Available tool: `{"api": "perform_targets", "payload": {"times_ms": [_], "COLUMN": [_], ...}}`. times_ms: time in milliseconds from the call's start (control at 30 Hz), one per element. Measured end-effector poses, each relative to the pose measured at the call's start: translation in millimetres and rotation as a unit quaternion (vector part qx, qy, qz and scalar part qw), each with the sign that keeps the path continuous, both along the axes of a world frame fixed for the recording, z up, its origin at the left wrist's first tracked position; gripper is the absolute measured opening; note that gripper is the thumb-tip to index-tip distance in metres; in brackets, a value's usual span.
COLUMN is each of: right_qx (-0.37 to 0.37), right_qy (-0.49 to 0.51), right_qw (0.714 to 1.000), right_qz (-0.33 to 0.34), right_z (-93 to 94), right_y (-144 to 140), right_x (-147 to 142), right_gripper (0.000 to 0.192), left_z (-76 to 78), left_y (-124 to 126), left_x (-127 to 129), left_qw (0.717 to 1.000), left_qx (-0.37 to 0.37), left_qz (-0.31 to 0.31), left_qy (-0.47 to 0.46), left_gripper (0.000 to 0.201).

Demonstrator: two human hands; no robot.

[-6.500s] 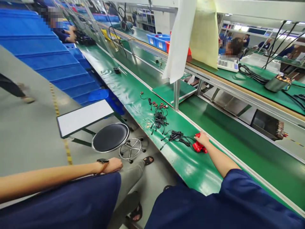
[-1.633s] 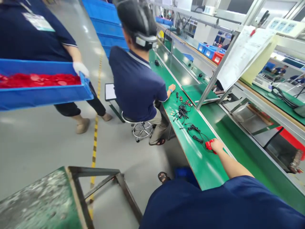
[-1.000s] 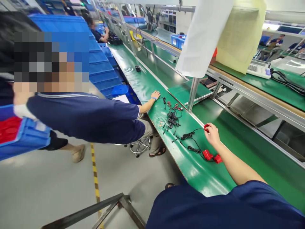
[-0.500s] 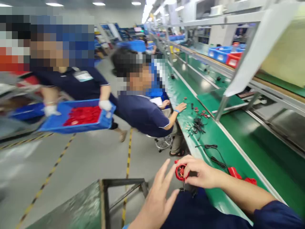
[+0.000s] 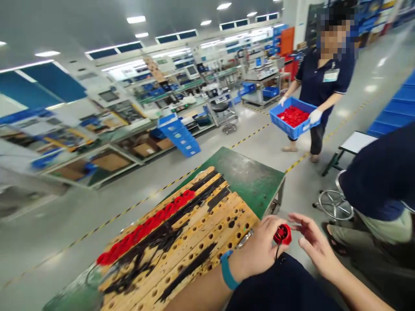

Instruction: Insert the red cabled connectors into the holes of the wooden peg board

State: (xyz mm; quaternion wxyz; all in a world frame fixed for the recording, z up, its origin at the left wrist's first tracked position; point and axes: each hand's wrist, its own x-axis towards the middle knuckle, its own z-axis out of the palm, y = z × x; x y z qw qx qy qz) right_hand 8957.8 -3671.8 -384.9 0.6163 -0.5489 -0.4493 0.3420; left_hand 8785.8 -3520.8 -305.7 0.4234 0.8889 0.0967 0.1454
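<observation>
Factory floor, worn green surface (image 5: 256, 177) with a drilled wooden jig board (image 5: 194, 242) beside the seated worker.

The small round red plastic cap with a thin black lead (image 5: 282, 234) sits over the lap, pinched in the left hand (image 5: 259, 250), fingers closed on its rim; the right hand (image 5: 313, 244) hovers just beside it, fingers loosely spread and holding nothing. It looks light, rigid and smooth, best gripped by the rim, the lead left slack. A row of matching red caps (image 5: 145, 224) lines the board; farther off, someone carries a blue plastic bin (image 5: 293, 117).
</observation>
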Motion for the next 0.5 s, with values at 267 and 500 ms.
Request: {"api": "perform_targets", "payload": {"times_ms": [267,500], "right_qx": [-0.169,-0.191], "right_qy": [0.021,-0.096], "right_qw": [0.897,0.908], "right_qz": [0.407,0.361], "right_z": [-37.1,-31.9], "right_y": [184,330], "right_x": [-79,-161], "right_gripper": [0.100,0.053], "left_z": [2.1,7.9], "left_y": [172,278], "left_x": [-94,-150], "left_qw": [0.956,0.925], "left_qx": [-0.027,-0.040], "left_qz": [0.291,0.378], "left_qy": [-0.005,-0.003], "left_gripper": [0.049,0.059]}}
